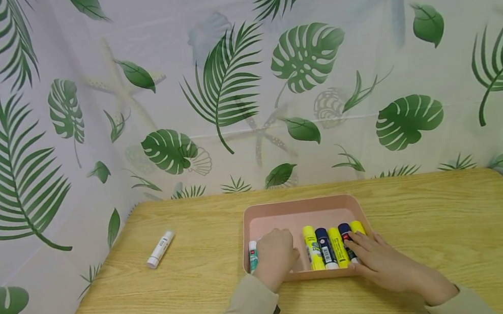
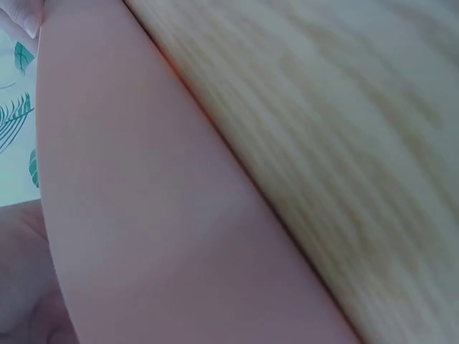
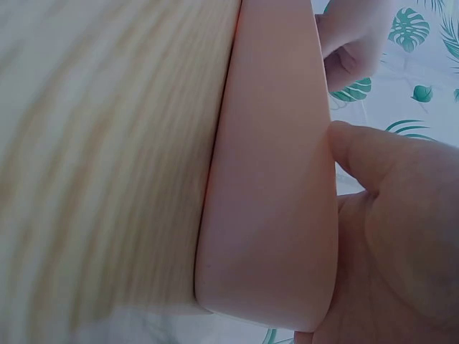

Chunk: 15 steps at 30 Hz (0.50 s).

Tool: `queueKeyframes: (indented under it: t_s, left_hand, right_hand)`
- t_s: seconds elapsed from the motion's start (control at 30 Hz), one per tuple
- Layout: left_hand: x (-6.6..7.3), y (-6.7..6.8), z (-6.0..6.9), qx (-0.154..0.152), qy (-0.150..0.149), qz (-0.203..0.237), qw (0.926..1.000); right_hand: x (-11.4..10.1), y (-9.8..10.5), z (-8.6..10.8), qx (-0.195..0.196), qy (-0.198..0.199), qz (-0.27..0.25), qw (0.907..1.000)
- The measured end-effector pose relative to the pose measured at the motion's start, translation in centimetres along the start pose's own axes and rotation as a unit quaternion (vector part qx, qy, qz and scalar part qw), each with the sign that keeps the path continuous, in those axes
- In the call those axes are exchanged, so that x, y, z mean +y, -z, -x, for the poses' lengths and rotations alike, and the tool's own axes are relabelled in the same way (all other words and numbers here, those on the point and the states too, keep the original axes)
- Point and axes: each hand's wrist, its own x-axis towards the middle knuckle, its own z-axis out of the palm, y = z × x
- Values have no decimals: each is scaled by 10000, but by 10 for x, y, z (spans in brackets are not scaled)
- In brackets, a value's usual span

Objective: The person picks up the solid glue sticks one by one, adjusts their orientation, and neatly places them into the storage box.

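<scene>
A pink tray (image 1: 281,222) lies on the table with several glue sticks along its near side. My left hand (image 1: 277,256) reaches into its left part with fingers curled down; whatever is under them is hidden. Beside that hand lies a white and teal glue stick (image 1: 253,255). Toward the right are a yellow glue stick (image 1: 312,247), a dark blue one (image 1: 325,247) and another yellow one (image 1: 338,246). My right hand (image 1: 384,264) rests with extended fingers over the rightmost sticks, touching a dark blue one (image 1: 344,231). Its thumb meets the tray wall (image 3: 276,179) in the right wrist view.
A white glue stick (image 1: 160,249) lies alone on the wooden table (image 1: 192,296), left of the tray. Behind and along the left side hangs a leaf-printed sheet (image 1: 243,168). The tray's outer wall (image 2: 158,179) fills much of the left wrist view.
</scene>
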Motion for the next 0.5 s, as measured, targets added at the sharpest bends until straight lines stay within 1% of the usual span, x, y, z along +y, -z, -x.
queueKeyframes:
  t_s: [0.03,0.13,0.23,0.5]
  left_hand:
    - [0,0,0,131,-55,-44,9999]
    - [0,0,1,402,-195,-185,9988]
    - [0,1,1,612,-312,-201,9974]
    - [-1,3,2,926,-703,-95,9932]
  right_hand:
    - [0,0,0,13,17,4,10000]
    - [0,0,0,26,20,0,10000]
    - [1,-1,0,25,33,18,10000]
    - [0,0,0,-12,-14,-47,10000]
